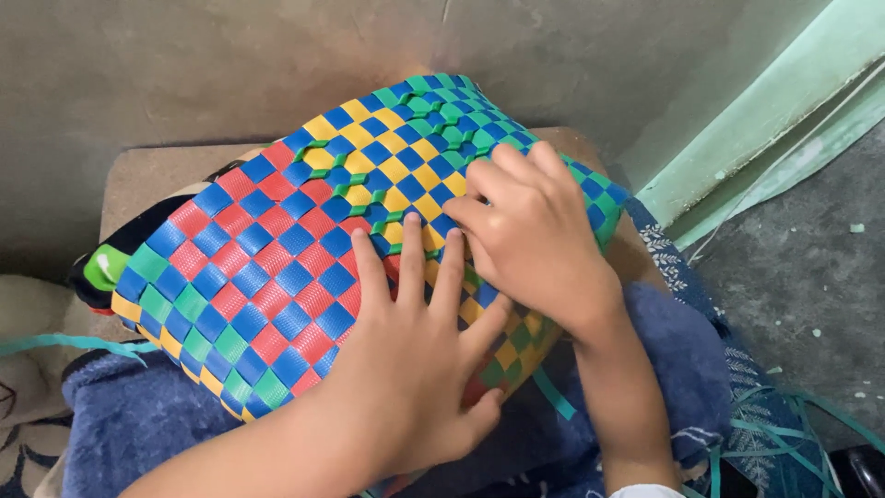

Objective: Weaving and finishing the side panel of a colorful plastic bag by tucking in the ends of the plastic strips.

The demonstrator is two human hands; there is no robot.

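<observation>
Head view. Nearest the lens, the left hand is laid flat on the basket, fingers spread and pointing up-frame, palm pressed against the near lower side. Beyond it, the right hand is set on the basket's upper right part, fingers curled and bunched toward the yellow-and-blue weave; whether a strip is pinched there cannot be told. The basket, woven of blue, red, yellow and green strips, is rested on blue cloth over the lap, its long axis running from lower left to upper right. It is noted to lie directly under both hands, the left one nearer. Loose green strips are seen at right, on the floor.
</observation>
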